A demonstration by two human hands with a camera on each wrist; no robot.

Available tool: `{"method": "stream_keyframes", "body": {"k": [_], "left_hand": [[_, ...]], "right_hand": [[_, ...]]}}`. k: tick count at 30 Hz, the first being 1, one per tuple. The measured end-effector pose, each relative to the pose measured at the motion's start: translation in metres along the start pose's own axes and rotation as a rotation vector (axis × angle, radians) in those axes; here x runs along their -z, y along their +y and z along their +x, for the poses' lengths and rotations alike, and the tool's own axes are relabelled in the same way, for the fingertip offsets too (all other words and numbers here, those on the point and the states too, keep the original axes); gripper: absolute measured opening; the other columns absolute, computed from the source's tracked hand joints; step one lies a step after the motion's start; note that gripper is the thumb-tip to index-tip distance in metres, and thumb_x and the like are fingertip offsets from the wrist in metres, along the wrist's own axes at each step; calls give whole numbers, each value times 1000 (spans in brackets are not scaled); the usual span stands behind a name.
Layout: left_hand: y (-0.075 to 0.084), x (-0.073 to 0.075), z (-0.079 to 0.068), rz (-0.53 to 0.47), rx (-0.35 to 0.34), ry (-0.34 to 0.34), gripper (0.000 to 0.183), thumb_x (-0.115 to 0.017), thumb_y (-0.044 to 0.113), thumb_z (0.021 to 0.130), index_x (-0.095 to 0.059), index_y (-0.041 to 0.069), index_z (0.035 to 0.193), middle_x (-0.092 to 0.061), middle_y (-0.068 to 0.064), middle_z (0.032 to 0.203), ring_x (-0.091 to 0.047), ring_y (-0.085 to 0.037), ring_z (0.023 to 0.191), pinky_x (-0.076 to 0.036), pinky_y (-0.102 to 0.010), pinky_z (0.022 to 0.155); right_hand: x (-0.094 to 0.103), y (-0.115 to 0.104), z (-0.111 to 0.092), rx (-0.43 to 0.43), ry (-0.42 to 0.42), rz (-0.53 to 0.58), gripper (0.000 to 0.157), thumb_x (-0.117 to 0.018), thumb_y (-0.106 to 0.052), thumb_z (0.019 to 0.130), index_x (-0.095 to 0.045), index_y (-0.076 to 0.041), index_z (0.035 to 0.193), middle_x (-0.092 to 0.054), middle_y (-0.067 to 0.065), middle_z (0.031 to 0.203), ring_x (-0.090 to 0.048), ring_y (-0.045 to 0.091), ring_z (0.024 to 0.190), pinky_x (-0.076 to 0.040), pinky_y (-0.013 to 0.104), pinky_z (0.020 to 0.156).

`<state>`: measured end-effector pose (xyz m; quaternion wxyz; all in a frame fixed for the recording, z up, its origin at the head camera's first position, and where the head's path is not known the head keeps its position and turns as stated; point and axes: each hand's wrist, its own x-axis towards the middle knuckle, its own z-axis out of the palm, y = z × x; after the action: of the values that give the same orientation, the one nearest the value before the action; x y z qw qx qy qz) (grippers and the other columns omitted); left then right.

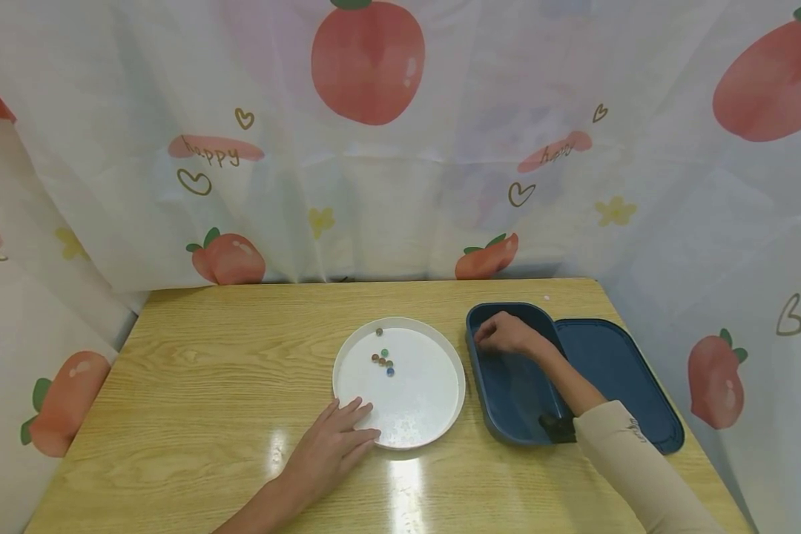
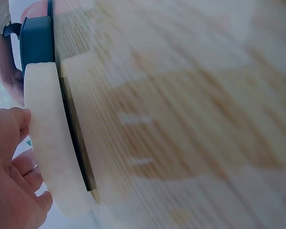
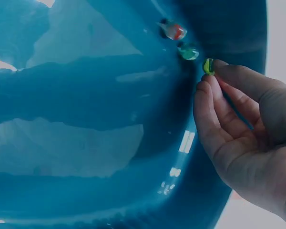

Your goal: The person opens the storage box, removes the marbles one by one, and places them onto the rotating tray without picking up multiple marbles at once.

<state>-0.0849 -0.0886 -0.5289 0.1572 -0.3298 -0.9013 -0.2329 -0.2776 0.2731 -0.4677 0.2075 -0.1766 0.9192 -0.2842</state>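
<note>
Inside a deep blue box (image 1: 517, 397), my right hand (image 1: 507, 334) reaches to the far left corner. In the right wrist view its thumb and fingertips pinch a yellow-green marble (image 3: 208, 66). Beside it on the box floor lie a red-and-clear marble (image 3: 175, 31) and a green marble (image 3: 188, 51). My left hand (image 1: 330, 445) rests on the near left rim of a round white tray (image 1: 427, 400), fingers spread and fairly straight. Several small marbles (image 1: 383, 361) sit in the tray's upper left part, with one marble (image 1: 379, 332) apart near the far rim.
A flat blue lid (image 1: 614, 371) lies right of the box, partly under the right forearm. A dark band (image 1: 557, 428) circles the right wrist. The wooden table (image 1: 227, 371) ends at a fruit-printed curtain (image 1: 400, 185) behind. The tray stands close to the box's left side.
</note>
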Motion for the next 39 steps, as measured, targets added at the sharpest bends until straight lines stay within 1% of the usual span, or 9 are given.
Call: {"method": "stream_keyframes", "body": {"k": [5, 11, 13, 16, 20, 23, 30, 34, 39], "left_hand": [[0, 0, -1, 1, 3, 0, 15, -74, 20, 90, -79, 20, 104, -64, -9, 131, -54, -28, 129, -39, -55, 108], [0, 0, -1, 2, -1, 10, 15, -75, 20, 90, -79, 19, 104, -65, -10, 130, -55, -29, 128, -40, -55, 107], [1, 0, -1, 1, 0, 13, 15, -75, 20, 90, -79, 19, 104, -65, -10, 130, -55, -29, 128, -40, -55, 107], [1, -1, 0, -2, 2, 13, 14, -75, 20, 90, -79, 19, 104, -65, -10, 130, -55, -29, 128, -40, -56, 107], [1, -1, 0, -3, 5, 7, 14, -74, 20, 90, -79, 19, 104, -65, -9, 131, -55, -29, 129, -40, -56, 107], [1, -1, -1, -3, 6, 5, 14, -74, 20, 90, -80, 19, 104, -65, -9, 130, -55, -29, 129, -39, -56, 107], [2, -1, 0, -7, 11, 2, 14, -74, 20, 90, -80, 20, 104, -65, -9, 131, -55, -29, 128, -39, -56, 108], [2, 0, 0, -6, 11, 1, 14, -75, 20, 90, -80, 19, 104, -65, -9, 131, -55, -29, 128, -39, -56, 107], [2, 1, 0, -7, 16, -6, 15, -74, 21, 90, -80, 19, 104, -64, -9, 131, -55, -28, 129, -39, -56, 108]], "right_hand": [[11, -7, -6, 19, 30, 35, 13, -67, -7, 93, -76, -1, 101, -72, 9, 97, -66, 23, 88, -55, 41, 78], [22, -17, -12, 6, 63, 112, 20, -65, -12, 97, -73, 0, 111, -70, 13, 109, -64, 30, 100, -54, 45, 85], [24, -22, -13, 14, 81, 134, 22, -65, -13, 98, -72, 1, 113, -70, 14, 111, -64, 30, 101, -54, 45, 86], [24, -32, -13, 50, 98, 156, 24, -65, -12, 98, -70, 4, 115, -70, 16, 112, -66, 30, 101, -55, 46, 86], [20, -48, -13, 94, 104, 181, 26, -65, -11, 97, -69, 6, 116, -70, 16, 110, -67, 33, 101, -56, 47, 87], [15, -61, -10, 115, 105, 179, 25, -65, -12, 97, -70, 5, 114, -71, 13, 106, -67, 31, 98, -56, 44, 84], [-1, -85, 2, 119, 100, 148, 18, -69, -14, 95, -74, -3, 109, -72, 4, 101, -66, 21, 93, -55, 35, 78], [-10, -95, 7, 123, 82, 150, 15, -70, -14, 94, -76, -5, 106, -72, 3, 99, -65, 20, 92, -55, 35, 77], [-23, -106, 13, 128, 52, 163, 15, -71, -13, 94, -75, -5, 105, -71, 2, 98, -64, 18, 88, -55, 34, 74]]}}
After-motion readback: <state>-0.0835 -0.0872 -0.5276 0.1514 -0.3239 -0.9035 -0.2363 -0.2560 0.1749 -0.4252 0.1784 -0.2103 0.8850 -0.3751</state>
